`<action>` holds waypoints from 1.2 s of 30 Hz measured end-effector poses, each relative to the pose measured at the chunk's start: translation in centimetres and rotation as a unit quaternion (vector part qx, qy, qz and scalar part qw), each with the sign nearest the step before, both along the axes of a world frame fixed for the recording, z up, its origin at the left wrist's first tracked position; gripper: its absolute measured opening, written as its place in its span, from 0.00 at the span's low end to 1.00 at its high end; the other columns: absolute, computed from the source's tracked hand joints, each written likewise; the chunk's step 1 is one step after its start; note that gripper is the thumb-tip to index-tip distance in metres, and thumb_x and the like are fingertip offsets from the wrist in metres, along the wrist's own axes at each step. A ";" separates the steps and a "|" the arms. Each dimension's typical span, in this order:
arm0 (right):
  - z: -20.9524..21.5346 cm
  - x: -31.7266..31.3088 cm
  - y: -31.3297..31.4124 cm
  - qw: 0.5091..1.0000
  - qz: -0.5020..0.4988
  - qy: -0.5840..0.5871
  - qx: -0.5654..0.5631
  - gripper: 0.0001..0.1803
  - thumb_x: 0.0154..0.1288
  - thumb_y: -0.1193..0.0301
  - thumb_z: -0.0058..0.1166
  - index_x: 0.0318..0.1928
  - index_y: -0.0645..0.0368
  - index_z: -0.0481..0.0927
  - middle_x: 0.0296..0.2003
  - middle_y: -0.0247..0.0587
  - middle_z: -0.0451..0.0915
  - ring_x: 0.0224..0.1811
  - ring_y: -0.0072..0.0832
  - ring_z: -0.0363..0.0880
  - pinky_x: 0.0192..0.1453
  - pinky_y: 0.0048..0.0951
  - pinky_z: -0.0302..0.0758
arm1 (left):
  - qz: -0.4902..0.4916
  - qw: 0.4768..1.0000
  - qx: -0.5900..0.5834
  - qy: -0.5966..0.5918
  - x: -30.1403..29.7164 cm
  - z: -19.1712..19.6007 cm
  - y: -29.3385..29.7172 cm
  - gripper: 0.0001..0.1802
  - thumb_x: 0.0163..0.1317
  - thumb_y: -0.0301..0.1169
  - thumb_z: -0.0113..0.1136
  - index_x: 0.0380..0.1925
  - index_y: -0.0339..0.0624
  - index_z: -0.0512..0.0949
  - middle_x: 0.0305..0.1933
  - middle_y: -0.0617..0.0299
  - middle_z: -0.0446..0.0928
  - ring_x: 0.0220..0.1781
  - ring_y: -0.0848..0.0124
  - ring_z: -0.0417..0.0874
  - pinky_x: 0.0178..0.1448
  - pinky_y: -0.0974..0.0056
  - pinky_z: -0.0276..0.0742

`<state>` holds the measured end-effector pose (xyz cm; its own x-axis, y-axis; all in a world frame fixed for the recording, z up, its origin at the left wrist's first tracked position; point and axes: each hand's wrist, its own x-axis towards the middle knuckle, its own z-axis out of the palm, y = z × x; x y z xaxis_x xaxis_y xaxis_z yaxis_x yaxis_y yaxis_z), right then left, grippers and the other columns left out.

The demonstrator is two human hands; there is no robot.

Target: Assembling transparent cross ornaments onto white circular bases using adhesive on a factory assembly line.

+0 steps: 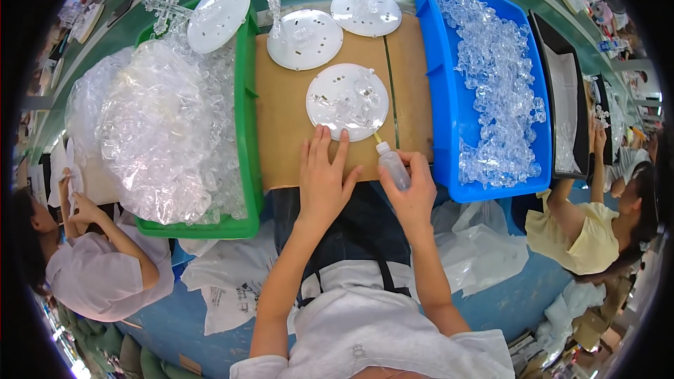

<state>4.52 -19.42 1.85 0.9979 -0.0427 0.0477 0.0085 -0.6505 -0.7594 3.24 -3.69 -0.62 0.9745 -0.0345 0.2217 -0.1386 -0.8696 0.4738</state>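
The left hand (pixel 324 175) lies open and flat, fingertips on the near rim of a white round disc (pixel 347 102) (clear crystal pieces on top) on the cardboard sheet (pixel 284 123). The right hand (pixel 413 193) grips a small squeeze bottle (pixel 392 165), its nozzle at the disc's edge.

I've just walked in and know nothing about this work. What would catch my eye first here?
Probably the blue bin on the right, heaped with clear plastic pieces, and the green bin on the left, holding a bag of more. Between them, on brown cardboard, the left hand steadies a white disc while the right hand grips a small squeeze bottle, its tip at the disc's edge.
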 end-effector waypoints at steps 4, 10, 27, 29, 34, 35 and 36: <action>-0.3 -0.2 0.3 1.000 -0.003 -0.002 0.006 0.16 0.52 0.68 0.64 0.40 0.61 0.76 0.33 0.39 0.76 0.31 0.31 0.74 0.36 0.28 0.72 | -0.002 1.000 0.013 -0.001 -0.6 0.0 -1.4 0.33 0.57 0.41 0.59 0.62 0.39 0.65 0.60 0.40 0.64 0.67 0.48 0.60 0.69 0.44 0.52; -0.5 -0.3 0.4 1.000 0.003 -0.004 0.005 0.17 0.52 0.68 0.64 0.40 0.61 0.75 0.33 0.40 0.76 0.30 0.32 0.74 0.36 0.28 0.72 | 0.004 1.000 0.029 0.000 -0.9 -0.2 -1.7 0.33 0.58 0.41 0.59 0.62 0.41 0.65 0.59 0.40 0.65 0.67 0.49 0.61 0.69 0.43 0.52; -0.5 -0.8 -0.3 1.000 -0.005 -0.008 0.019 0.18 0.51 0.69 0.65 0.42 0.61 0.76 0.34 0.39 0.76 0.31 0.28 0.74 0.37 0.27 0.72 | 0.013 0.997 0.074 -0.011 -0.2 -0.1 -1.8 0.28 0.60 0.39 0.57 0.59 0.42 0.68 0.55 0.42 0.69 0.62 0.51 0.66 0.67 0.44 0.55; -0.6 -0.8 -0.2 1.000 0.000 -0.009 0.018 0.18 0.51 0.69 0.65 0.42 0.61 0.76 0.34 0.39 0.77 0.31 0.28 0.74 0.37 0.27 0.72 | 0.012 0.997 0.069 -0.022 -0.2 -0.3 -1.8 0.28 0.60 0.39 0.57 0.59 0.42 0.68 0.54 0.42 0.69 0.61 0.51 0.67 0.67 0.44 0.55; -0.5 -0.7 -0.2 1.000 0.007 -0.012 0.000 0.18 0.51 0.69 0.65 0.42 0.61 0.76 0.34 0.39 0.77 0.31 0.29 0.75 0.37 0.27 0.72 | 0.012 0.997 0.072 -0.016 -0.3 -0.3 -1.7 0.27 0.60 0.39 0.57 0.59 0.43 0.68 0.55 0.43 0.68 0.62 0.51 0.66 0.66 0.43 0.54; -0.4 -0.6 -0.3 1.000 0.001 -0.013 0.005 0.18 0.51 0.69 0.65 0.41 0.61 0.76 0.34 0.39 0.77 0.31 0.29 0.74 0.37 0.27 0.72 | 0.011 0.997 0.073 -0.016 -0.3 -0.3 -1.7 0.27 0.60 0.39 0.57 0.59 0.44 0.68 0.55 0.44 0.68 0.62 0.52 0.66 0.66 0.42 0.54; -0.4 -0.6 -0.4 1.000 -0.005 -0.015 0.009 0.18 0.51 0.69 0.65 0.41 0.61 0.76 0.34 0.39 0.77 0.31 0.29 0.74 0.37 0.27 0.72 | 0.011 0.997 0.073 -0.016 -0.3 -0.3 -1.7 0.27 0.60 0.39 0.57 0.59 0.44 0.68 0.55 0.44 0.68 0.62 0.52 0.66 0.66 0.42 0.54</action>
